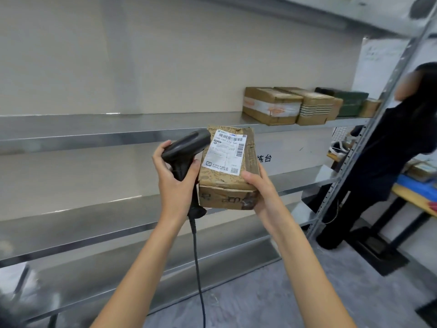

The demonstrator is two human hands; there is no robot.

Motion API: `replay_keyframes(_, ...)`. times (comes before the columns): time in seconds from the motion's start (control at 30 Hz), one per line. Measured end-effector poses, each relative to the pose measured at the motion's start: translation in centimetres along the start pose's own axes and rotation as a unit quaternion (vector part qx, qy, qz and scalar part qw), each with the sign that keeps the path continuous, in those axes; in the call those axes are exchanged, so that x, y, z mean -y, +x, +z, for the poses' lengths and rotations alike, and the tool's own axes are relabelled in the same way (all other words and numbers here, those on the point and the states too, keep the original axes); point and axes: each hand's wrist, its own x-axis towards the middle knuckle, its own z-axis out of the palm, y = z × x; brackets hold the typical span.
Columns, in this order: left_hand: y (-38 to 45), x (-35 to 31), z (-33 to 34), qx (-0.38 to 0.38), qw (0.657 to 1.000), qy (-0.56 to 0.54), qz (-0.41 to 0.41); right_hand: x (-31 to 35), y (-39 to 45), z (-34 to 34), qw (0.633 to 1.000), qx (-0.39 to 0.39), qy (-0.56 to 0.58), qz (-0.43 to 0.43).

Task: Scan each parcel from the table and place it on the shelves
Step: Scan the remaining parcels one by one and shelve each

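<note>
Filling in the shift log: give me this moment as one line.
step: scanning | left hand: grips scanner | right hand: holds parcel, label up | shelf: parcels at right end

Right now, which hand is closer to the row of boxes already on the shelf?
The right hand. It holds the parcel just below and left of the shelved boxes. The left hand, gripping the scanner, is farther left.
</note>
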Motion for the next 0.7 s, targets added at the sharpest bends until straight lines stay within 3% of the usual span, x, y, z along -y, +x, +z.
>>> replay_keyframes(0.5, 10.8, 5.9, 8.9, 0.003, 0.999, -0.028, 0.027, 2.7, 13.2, -7.7, 0.986, 0.062, -0.149, -0.051)
replay_keyframes(0.7, 14.8, 8.2, 11.9, -0.011, 0.999, -0.034, 0.020, 2.2, 18.6, -8.8, 0.980, -0.061, -0.166, -0.091)
